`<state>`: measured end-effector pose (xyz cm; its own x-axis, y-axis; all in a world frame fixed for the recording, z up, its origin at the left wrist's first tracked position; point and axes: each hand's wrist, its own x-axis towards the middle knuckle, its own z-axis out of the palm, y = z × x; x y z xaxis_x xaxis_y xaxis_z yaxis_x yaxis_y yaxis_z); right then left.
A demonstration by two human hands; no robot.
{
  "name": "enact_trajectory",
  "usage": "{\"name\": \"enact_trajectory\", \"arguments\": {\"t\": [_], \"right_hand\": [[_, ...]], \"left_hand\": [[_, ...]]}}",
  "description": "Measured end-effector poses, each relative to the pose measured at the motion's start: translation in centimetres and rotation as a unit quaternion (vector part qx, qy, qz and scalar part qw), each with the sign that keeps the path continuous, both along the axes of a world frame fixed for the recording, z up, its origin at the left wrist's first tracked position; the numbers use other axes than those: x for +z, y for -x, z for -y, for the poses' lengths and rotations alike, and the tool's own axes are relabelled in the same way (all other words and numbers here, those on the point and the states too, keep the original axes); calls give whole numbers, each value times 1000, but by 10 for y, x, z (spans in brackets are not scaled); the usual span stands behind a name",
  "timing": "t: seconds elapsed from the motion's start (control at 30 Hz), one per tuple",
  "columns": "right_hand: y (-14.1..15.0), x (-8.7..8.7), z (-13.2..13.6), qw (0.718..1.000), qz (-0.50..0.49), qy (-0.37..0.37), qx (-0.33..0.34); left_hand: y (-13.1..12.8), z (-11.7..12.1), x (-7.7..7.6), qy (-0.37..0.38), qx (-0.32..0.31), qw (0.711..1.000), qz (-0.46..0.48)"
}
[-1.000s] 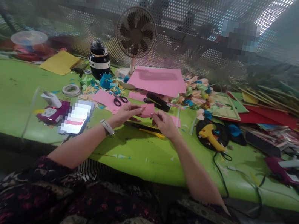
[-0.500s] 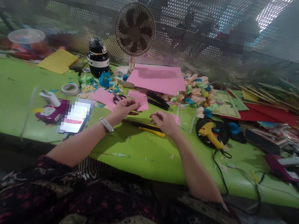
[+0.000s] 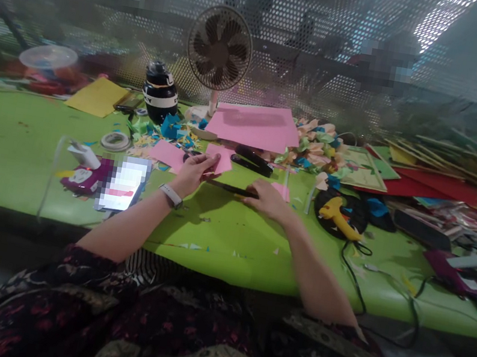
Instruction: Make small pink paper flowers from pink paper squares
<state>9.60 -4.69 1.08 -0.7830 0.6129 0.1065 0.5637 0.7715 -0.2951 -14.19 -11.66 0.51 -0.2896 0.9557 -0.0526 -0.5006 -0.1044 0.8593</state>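
Observation:
My left hand (image 3: 194, 175), with a pale watch band on its wrist, is closed with thumb and fingers pinched at the edge of a small piece of pink paper (image 3: 224, 163). My right hand (image 3: 268, 199) is closed around the right end of a long thin dark tool (image 3: 230, 188). A trace of yellow shows by its fingers; the exact kind of tool is unclear. The tool's other end reaches towards my left fingertips. Just beyond the hands lies a black stapler (image 3: 253, 161). Another pink paper piece (image 3: 168, 156) lies left of my left hand, beside partly hidden scissors.
A lit phone (image 3: 124, 185) and tape roll (image 3: 115, 141) lie at left. A black bottle (image 3: 159, 95), fan (image 3: 220, 49) and large pink sheet (image 3: 254, 126) stand or lie behind. At right are a yellow glue gun (image 3: 336, 215), its cable and crumpled paper pieces (image 3: 315, 142).
My right hand has closed on the dark tool, which has lifted from the table. My left hand has drawn slightly nearer with its fingers pinched on the pink paper.

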Motion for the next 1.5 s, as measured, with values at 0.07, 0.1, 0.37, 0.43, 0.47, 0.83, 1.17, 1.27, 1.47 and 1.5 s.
{"name": "enact_trajectory", "arguments": {"t": [0.07,0.1,0.37,0.43,0.47,0.83,1.17,1.27,1.47,1.5], "right_hand": [[-8,0,-12,997,-45,-42,-41],[-13,2,-17,993,-69,-70,-58],[-33,22,-29,962,-176,-180,-108],[-32,25,-25,964,-164,-190,-88],[-31,26,-24,965,-154,-194,-81],[-28,26,-16,965,-110,-226,-76],[-30,30,-16,967,-116,-215,-73],[-28,29,-14,968,-111,-212,-69],[-21,30,-7,974,-93,-198,-61],[-20,30,-5,975,-90,-195,-56]], "left_hand": [[2,-1,-1,-2,3,1000,4],[3,-2,-2,-2,5,1000,5],[8,-5,-3,2,37,999,-19],[9,-5,-3,-7,41,999,-28],[9,-5,-3,-11,42,999,-31],[9,-4,-5,-21,42,997,-62],[8,-2,-1,-20,45,997,-54],[8,-3,-2,-21,42,997,-59],[3,1,0,-23,39,995,-86],[2,2,0,-20,39,995,-87]]}}
